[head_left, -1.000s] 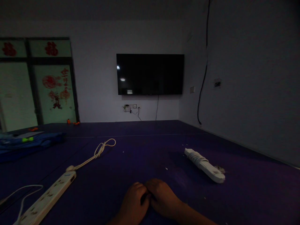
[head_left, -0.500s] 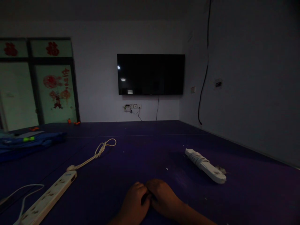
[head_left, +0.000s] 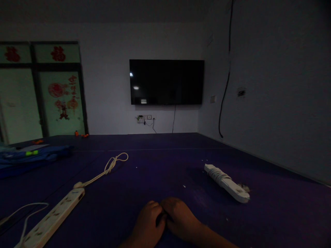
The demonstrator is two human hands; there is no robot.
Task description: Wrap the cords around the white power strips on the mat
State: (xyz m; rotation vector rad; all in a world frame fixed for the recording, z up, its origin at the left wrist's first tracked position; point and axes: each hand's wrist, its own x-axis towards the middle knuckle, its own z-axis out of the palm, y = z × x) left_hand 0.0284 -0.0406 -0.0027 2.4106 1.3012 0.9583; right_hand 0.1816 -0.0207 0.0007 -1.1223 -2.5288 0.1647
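Both part-curled: L hand [head_left: 147, 222] touching R hand [head_left: 180, 216], grip unclear.

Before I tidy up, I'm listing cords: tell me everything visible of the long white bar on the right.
The white bar looks plastic, its near end rounded. White cord wraps several times around its farther half. It lies slanted, unheld, on the purple surface; a small blurred object shows beside its right edge.

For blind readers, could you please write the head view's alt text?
Bare left hand and bare right hand touch over a dark purple surface, between a long cream plastic power strip and a white bar wrapped in cord.
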